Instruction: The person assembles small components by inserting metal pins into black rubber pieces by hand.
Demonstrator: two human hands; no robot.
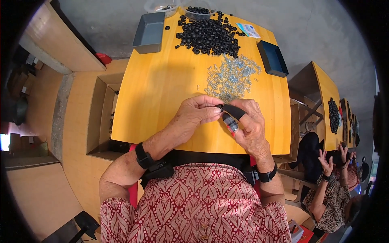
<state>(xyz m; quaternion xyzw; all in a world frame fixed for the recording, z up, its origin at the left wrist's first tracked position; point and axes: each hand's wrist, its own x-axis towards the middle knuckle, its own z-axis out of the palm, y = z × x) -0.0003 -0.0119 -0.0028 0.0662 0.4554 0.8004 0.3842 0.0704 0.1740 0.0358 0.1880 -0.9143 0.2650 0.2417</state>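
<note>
Near the front middle of the table, my left hand (198,111) pinches a small black ring-shaped part (220,107) between thumb and fingertips. My right hand (252,125) comes up against the same part from the right, its fingers bent and closed. Black covering wraps one of its fingers, and black, clear and red wrapping covers another digit. Whatever lies between the right fingertips is too small to make out. Just beyond my hands spreads a heap of small, clear bluish pieces (231,77). Behind it lies a large pile of black ring-shaped parts (210,34).
A grey tray (148,47) stands at the table's far left, and a dark tray (275,69) at its right edge. Clear plastic bowls (198,15) and a small packet (248,30) sit at the back. An open carton (97,117) stands left; another person (330,198) sits at right.
</note>
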